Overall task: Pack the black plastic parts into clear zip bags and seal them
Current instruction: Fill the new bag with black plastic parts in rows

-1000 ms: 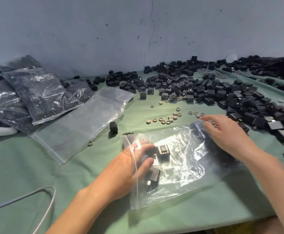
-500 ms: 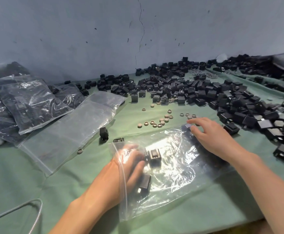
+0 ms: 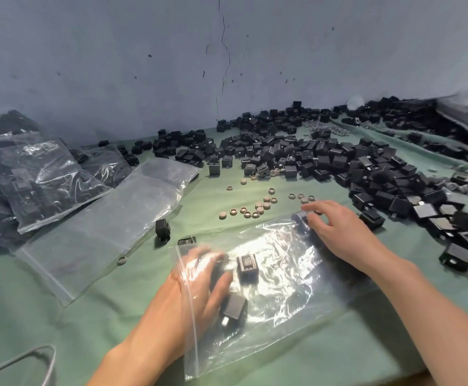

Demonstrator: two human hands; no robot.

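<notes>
The clear zip bag point(image 3: 282, 296) lies flat on the green surface point(image 3: 88, 330) before me, with two black plastic parts point(image 3: 247, 267) inside near its open mouth. My left hand point(image 3: 199, 288) is inside that mouth, blurred; I cannot tell whether it grips anything. My right hand point(image 3: 335, 232) pinches the bag's far corner with bent fingers. Loose black parts point(image 3: 324, 154) lie heaped beyond.

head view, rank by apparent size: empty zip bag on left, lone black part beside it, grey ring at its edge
empty zip bag
lone black part
grey ring
Similar nearness, so the order holds.
</notes>
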